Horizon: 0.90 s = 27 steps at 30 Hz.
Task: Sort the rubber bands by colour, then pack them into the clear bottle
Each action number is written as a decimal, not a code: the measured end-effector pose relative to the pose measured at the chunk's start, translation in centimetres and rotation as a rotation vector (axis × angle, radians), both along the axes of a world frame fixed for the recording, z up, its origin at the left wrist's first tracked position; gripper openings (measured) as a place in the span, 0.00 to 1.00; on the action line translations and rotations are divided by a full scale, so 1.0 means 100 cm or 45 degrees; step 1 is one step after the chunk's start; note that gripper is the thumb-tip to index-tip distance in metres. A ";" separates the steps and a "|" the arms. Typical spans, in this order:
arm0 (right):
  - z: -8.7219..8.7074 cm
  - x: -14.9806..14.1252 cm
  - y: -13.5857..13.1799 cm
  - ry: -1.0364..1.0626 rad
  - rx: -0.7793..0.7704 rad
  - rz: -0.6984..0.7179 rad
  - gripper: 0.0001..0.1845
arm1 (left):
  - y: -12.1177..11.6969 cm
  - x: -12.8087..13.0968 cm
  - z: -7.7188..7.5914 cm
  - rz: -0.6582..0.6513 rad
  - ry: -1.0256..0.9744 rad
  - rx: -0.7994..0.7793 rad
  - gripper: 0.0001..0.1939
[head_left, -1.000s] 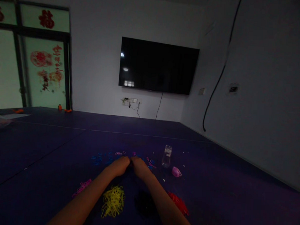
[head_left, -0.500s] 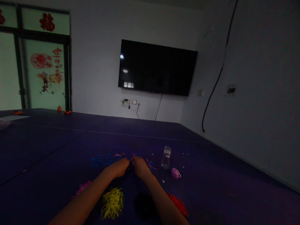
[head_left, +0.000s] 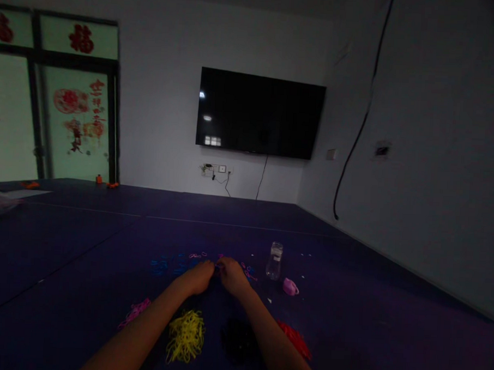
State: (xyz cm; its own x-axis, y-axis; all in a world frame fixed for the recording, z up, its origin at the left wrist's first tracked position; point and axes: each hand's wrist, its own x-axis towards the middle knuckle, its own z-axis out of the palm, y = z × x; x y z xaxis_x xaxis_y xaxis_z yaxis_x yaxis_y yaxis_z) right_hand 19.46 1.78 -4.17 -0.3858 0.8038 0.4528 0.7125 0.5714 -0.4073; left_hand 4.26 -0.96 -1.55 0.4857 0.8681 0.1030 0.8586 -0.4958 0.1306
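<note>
My left hand and my right hand are close together over the purple surface, fingers curled inward and closed. Whatever they pinch is too small and dark to make out. Blue bands lie scattered to the left of my left hand. A few pink loops rest just beyond it, and more pink and blue bands lie beside my right hand. Nearer, under and between my forearms, are a yellow pile of rubber bands, a black pile, a red pile and a pink pile.
A clear bottle without a lid stands right of my hands, with a pink cap beside it. White scraps dot the purple surface. Small orange objects lie far left; a television hangs on the wall.
My hands stay in nearly the same place, with the fingers shifting slightly. The view has tipped a little; the piles, bottle and cap have not moved.
</note>
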 end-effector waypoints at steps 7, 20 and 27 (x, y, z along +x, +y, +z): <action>0.003 -0.002 -0.004 -0.034 -0.045 0.018 0.16 | 0.004 -0.002 -0.007 -0.006 -0.120 0.030 0.17; 0.004 -0.006 -0.003 -0.115 -0.096 -0.016 0.15 | 0.007 -0.001 -0.017 -0.040 -0.361 0.002 0.14; 0.004 -0.006 -0.001 0.021 -0.047 0.036 0.19 | 0.005 0.001 -0.012 -0.001 -0.524 -0.064 0.13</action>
